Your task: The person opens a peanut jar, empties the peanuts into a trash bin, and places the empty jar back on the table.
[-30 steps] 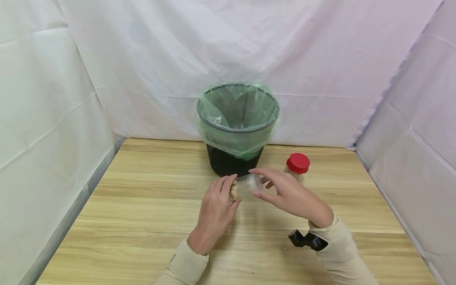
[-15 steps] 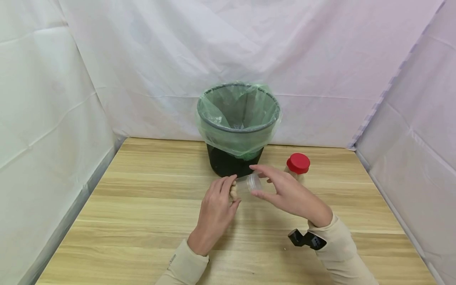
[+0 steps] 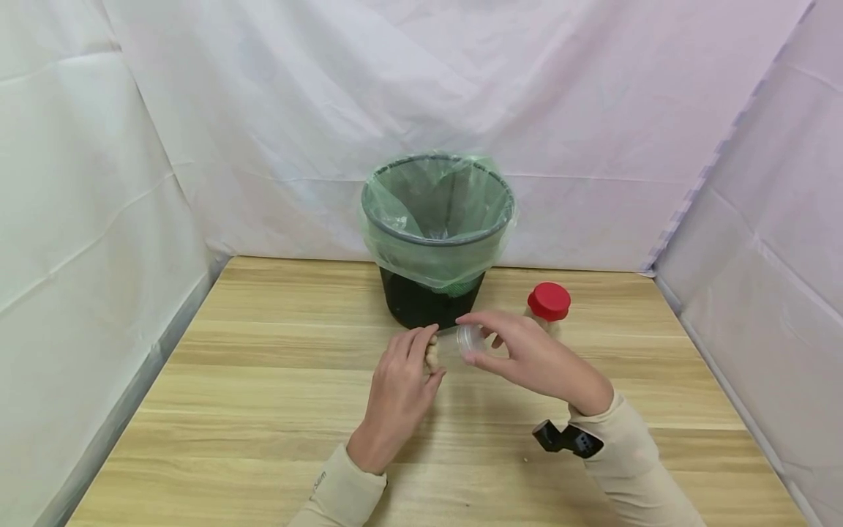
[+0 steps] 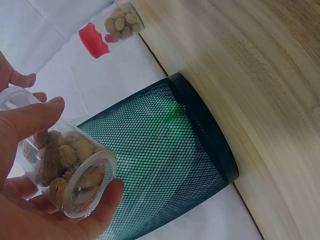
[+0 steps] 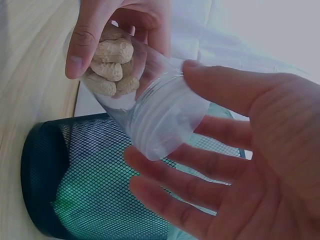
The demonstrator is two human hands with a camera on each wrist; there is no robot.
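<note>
My left hand (image 3: 398,391) grips a clear plastic jar (image 5: 127,102) by its bottom half, thumb on one side and fingers on the other. The jar lies tilted sideways, with several unshelled peanuts (image 5: 110,65) gathered towards its base. Its ridged, translucent lid (image 5: 172,115) points to the right. Around that lid my right hand (image 3: 527,359) has its thumb and fingers curved, with the thumb tip touching the edge. In the left wrist view the jar's round base (image 4: 90,185) faces the camera, and the lid is partly hidden behind the left thumb.
A black mesh bin (image 3: 431,296) with a green liner bag (image 3: 437,256) stands just behind the jar. To the right is a second jar of peanuts with a red lid (image 3: 549,301), partly hidden by my right hand. White sheets (image 3: 296,110) enclose the wooden table (image 3: 263,410).
Half a second ago my right thumb and fingers were spread wider at the lid; now they have closed in around it. The left hand and jar have stayed almost still.
</note>
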